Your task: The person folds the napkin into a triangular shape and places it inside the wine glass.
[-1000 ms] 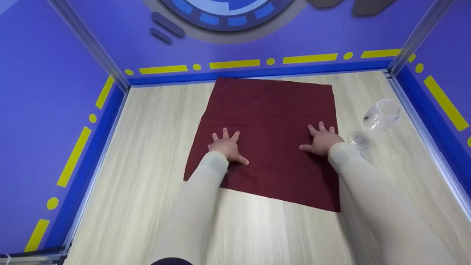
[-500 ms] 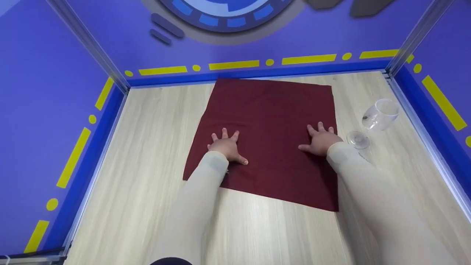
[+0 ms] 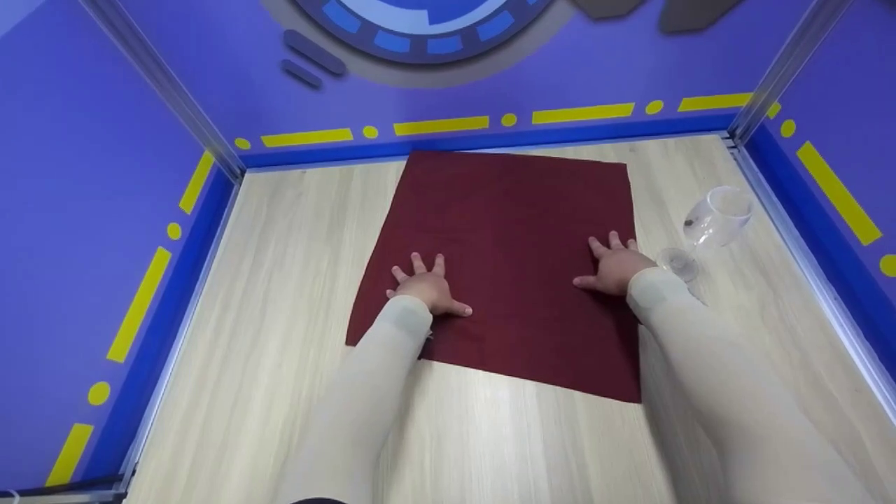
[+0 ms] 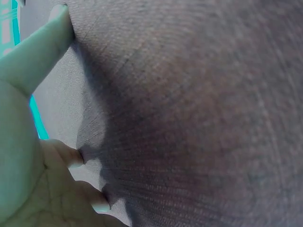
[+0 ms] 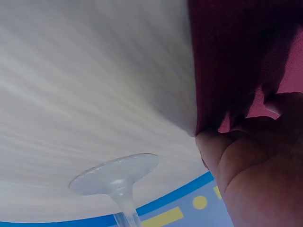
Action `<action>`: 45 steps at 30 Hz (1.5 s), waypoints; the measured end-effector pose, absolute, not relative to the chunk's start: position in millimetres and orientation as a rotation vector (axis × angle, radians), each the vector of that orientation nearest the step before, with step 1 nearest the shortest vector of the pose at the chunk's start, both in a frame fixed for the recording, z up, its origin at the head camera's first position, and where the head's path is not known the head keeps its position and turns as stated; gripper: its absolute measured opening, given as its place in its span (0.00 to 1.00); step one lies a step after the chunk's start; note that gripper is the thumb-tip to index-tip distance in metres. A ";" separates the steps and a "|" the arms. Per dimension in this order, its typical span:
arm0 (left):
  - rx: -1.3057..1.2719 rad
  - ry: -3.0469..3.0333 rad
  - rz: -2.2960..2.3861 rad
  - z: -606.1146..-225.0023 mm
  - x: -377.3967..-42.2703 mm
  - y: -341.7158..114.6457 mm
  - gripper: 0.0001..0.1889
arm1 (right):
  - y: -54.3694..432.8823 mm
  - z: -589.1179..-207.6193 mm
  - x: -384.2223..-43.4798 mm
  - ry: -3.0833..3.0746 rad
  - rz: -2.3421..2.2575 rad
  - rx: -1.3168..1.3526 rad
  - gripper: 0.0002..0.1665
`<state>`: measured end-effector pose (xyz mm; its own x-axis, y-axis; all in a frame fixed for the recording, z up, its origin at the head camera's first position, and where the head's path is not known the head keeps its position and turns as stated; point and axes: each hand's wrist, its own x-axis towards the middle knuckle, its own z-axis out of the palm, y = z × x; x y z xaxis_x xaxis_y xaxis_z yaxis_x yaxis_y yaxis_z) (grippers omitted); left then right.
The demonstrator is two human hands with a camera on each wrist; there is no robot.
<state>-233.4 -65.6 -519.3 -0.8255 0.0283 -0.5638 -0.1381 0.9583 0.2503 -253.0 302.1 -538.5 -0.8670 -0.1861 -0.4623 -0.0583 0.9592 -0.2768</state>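
A dark red cloth (image 3: 518, 224) lies spread flat on the table, its far edge close to the back wall. My left hand (image 3: 425, 290) rests on its left part with fingers spread and thumb pointing right. Near the cloth's right edge my right hand (image 3: 616, 270) presses down, fingers spread and thumb pointing left. In the left wrist view the fingertips touch the cloth (image 4: 189, 94). Just right of my right hand stands a clear stemmed wine glass (image 3: 718, 220); its round foot (image 5: 118, 172) shows in the right wrist view, beside the cloth's edge.
The pale wood-grain table (image 3: 280, 280) is enclosed by blue panels (image 3: 91, 210) with yellow dashes at the back, left and right. Metal rails run along the table's sides. Bare wood shows left, right and in front of the cloth.
My left hand has shifted slightly left and nearer, smoothing the small wrinkles beside it. The right hand stays about where it was on the cloth. The head view has moved slightly.
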 end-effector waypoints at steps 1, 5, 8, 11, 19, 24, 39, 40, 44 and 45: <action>-0.076 2.518 0.380 -519.5 -233.5 -65.8 0.68 | 301.9 -538.1 -252.8 2.607 -0.351 -0.172 0.64; -0.077 2.520 0.376 -519.9 -234.6 -66.2 0.69 | 300.5 -536.1 -252.3 2.596 -0.353 -0.167 0.64; -0.073 2.523 0.378 -519.7 -235.2 -66.5 0.69 | 299.8 -536.4 -252.7 2.592 -0.347 -0.170 0.64; -0.068 2.523 0.386 -520.0 -235.7 -66.8 0.69 | 300.4 -537.9 -253.3 2.595 -0.340 -0.172 0.65; -0.045 2.535 0.360 -522.3 -237.7 -67.5 0.68 | 305.0 -539.0 -250.3 2.631 -0.353 -0.232 0.64; 0.081 2.599 0.294 -522.4 -233.2 -62.4 0.62 | 305.9 -532.0 -243.3 2.631 -0.371 -0.322 0.66; 0.707 2.612 0.145 -517.3 -178.2 -17.0 0.51 | 286.3 -503.6 -213.5 2.456 -0.153 -0.431 0.73; 0.717 2.602 0.130 -518.8 -175.4 -14.9 0.51 | 286.0 -503.6 -212.3 2.458 -0.138 -0.441 0.73; 0.743 2.586 0.089 -524.7 -167.3 -11.5 0.52 | 286.3 -500.4 -207.9 2.459 -0.092 -0.474 0.73; 0.744 2.587 0.085 -525.7 -165.9 -11.4 0.52 | 287.0 -499.4 -206.9 2.458 -0.080 -0.484 0.73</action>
